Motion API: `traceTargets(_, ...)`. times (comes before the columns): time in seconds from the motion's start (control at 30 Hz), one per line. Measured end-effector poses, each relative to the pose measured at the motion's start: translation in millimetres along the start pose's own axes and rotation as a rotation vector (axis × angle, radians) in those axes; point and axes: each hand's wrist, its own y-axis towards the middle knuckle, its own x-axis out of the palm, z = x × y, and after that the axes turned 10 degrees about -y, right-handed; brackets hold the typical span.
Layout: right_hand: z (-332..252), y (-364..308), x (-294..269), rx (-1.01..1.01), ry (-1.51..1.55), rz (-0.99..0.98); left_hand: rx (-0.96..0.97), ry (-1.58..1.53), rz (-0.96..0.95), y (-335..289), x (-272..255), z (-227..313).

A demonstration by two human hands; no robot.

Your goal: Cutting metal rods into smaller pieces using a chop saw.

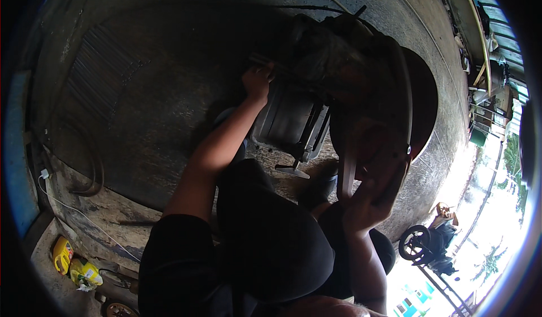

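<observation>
Status, please: where is the machine on your feed?

From my end, it's on the floor, just right of the middle of the head view, beyond the person's knees. Its big dark round cover is on the right, and a flat black tray makes up the left part.

And the left hand?

I see the left hand stretched out past the left knee, up near the far left corner of the tray. The fingers are curled in, but it's so dark there that I cannot tell whether they hold anything.

The right one?

I have the right hand raised at the near end of the machine, just beside a grey bar-shaped handle. The fingers run into shadow, so I cannot tell if they are closed on it.

What else is by the tray?

A small crank with a flat pale end sticks out at its near edge, and a shoe is just to the right of that.

Further out?

Thin rods lie side by side at the left, and a yellow bottle is at lower left. At lower right I see a motorbike against bright daylight.
</observation>
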Motion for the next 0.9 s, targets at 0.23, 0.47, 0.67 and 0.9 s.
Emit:
traceTargets(0.23, 0.8, 0.8, -3.5, -0.031, -0.043, -0.045, 0.024, 0.022, -0.003, -0.7, 0.0, 2.3)
traceTargets(0.47, -1.4, 3.4, -4.6, 0.016, -0.105, -0.019, 0.042, 0.007, -0.046, -1.1, -1.9, -2.1)
traceTargets(0.67, -1.5, 4.2, -5.0, -0.001, -0.099, -0.044, 0.037, 0.043, 0.003, 2.1, 1.5, -1.9)
traceTargets(0.9, -1.9, 3.4, -6.9, -0.077, -0.168, -0.063, 0.037, 0.038, -0.015, -1.3, -2.8, 1.4)
